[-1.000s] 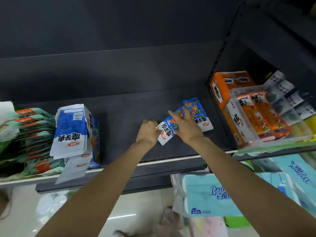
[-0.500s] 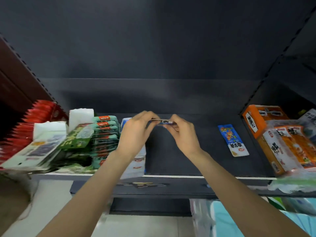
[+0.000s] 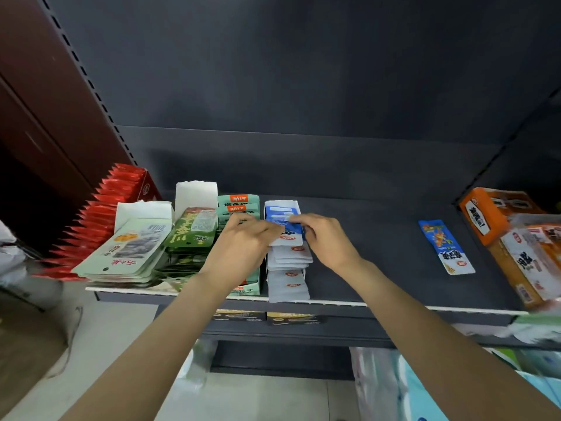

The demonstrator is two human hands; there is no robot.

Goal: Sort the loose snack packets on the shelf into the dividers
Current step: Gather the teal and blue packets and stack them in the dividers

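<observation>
Blue packets [image 3: 287, 235] stacked inside white box [image 3: 280, 208]

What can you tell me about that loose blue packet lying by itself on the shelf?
The loose blue packet is a long, narrow, glossy sachet, blue at its far end with orange and yellow artwork, white near its front end with dark characters and a small red logo. It lies flat on the dark shelf, angled slightly, untouched, between the hands and the orange boxes.

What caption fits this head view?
Both hands tuck a blue packet into its box; another lies loose.
</observation>
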